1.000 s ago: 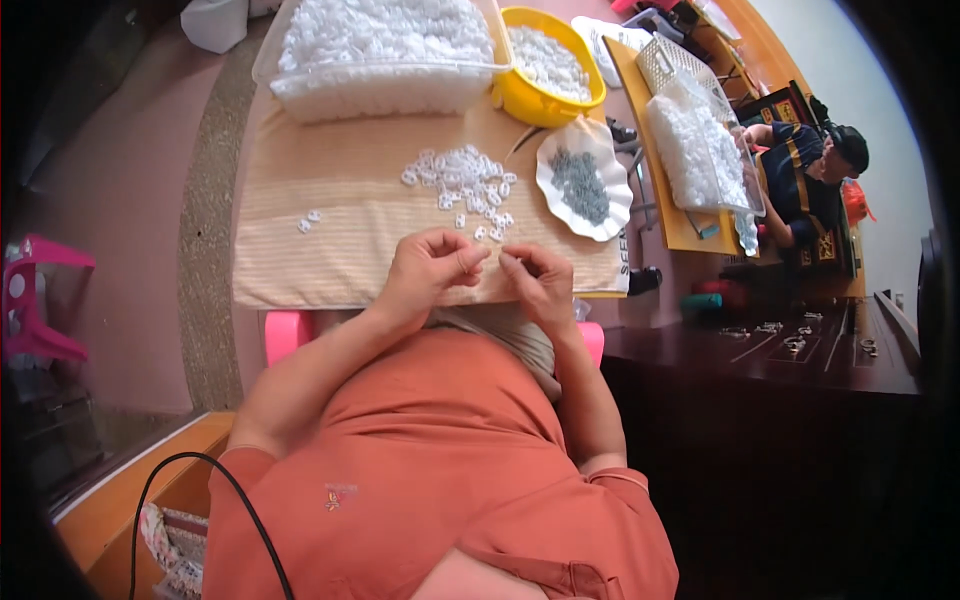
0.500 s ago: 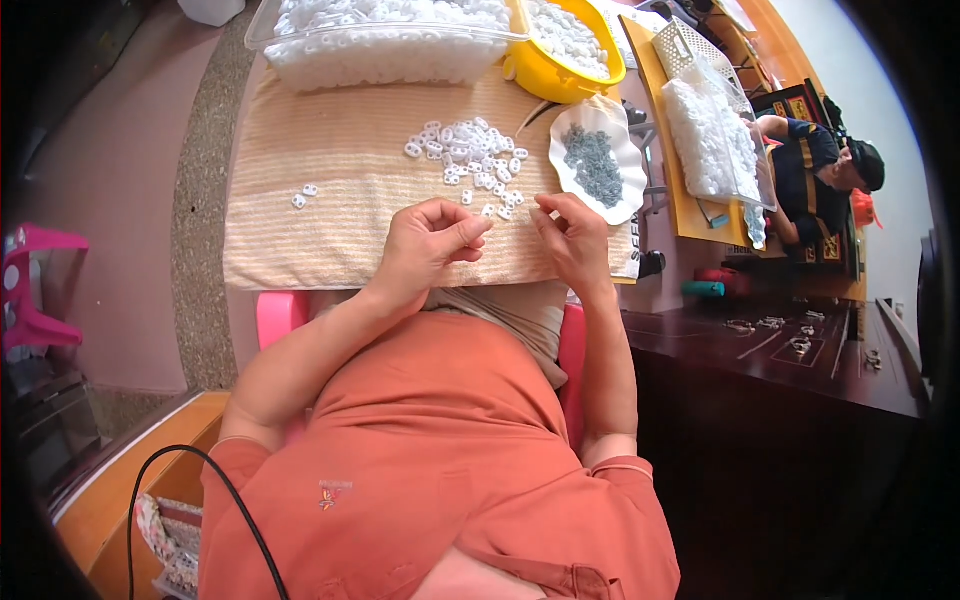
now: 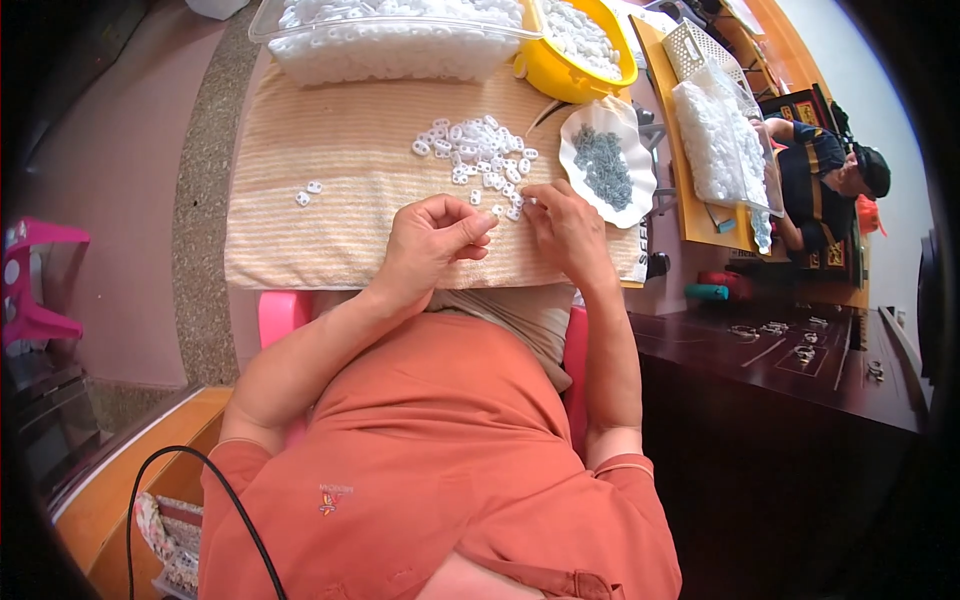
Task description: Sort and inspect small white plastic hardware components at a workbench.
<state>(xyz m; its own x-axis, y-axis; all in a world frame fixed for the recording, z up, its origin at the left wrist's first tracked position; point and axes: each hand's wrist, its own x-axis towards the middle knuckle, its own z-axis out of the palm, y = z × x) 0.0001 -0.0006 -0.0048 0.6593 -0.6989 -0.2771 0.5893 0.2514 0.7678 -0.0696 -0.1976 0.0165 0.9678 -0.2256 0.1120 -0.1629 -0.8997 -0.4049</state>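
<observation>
On the striped towel-covered table, my left hand [image 3: 432, 242] is closed in a pinch, thumb against forefinger; whatever it holds is too small to make out. My right hand [image 3: 568, 228] reaches to the near right edge of a loose pile of small white oval plastic pieces with two holes [image 3: 478, 148]. Its thumb and fingertips come together beside the nearest pieces, and what lies between them is hidden. Two more such pieces [image 3: 309, 193] lie apart on the left. Right of the pile, a white scalloped dish [image 3: 643, 200] holds many small grey pieces.
A clear plastic bin [image 3: 400, 62] full of white pieces stands at the back, next to a yellow basin [image 3: 550, 85] of similar ones. A dark pointed tool [image 3: 541, 118] lies near the dish. Farther right, another person [image 3: 825, 180] sits by a bag of white pieces [image 3: 715, 140].
My right hand has moved forward and slightly left, bringing its fingertips to the near pieces of the pile. My left hand keeps its pinch in nearly the same place.
</observation>
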